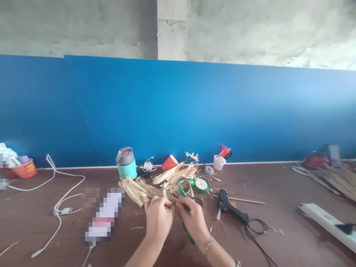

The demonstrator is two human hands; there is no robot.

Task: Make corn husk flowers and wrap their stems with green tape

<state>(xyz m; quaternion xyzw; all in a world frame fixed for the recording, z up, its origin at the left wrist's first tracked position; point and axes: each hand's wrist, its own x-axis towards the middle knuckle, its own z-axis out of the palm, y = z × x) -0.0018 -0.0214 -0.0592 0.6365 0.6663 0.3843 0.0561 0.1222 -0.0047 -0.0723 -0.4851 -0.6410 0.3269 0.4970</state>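
Observation:
My left hand [159,217] and my right hand [194,216] meet over the table, fingers pinched close together. Whatever sits between my left fingertips is hidden; a small pale husk flower [164,190] shows just beyond them. Green ribbon [188,233] hangs below my right hand, which appears to pinch it. More of this ribbon loops beyond the hand, beside a green ribbon spool [201,185] with a white core. Scissors [198,201] lie partly hidden beyond my right hand. Dried corn husks [141,190] spread past both hands.
A black glue gun [226,202] with its cord lies to the right, near a thin stick [246,200]. Behind stand a teal flask [127,165], a tipped red cup [169,162], a tape roll [209,170] and a white tool cup [219,162]. White cables [57,204] trail left; a power strip [328,222] lies right.

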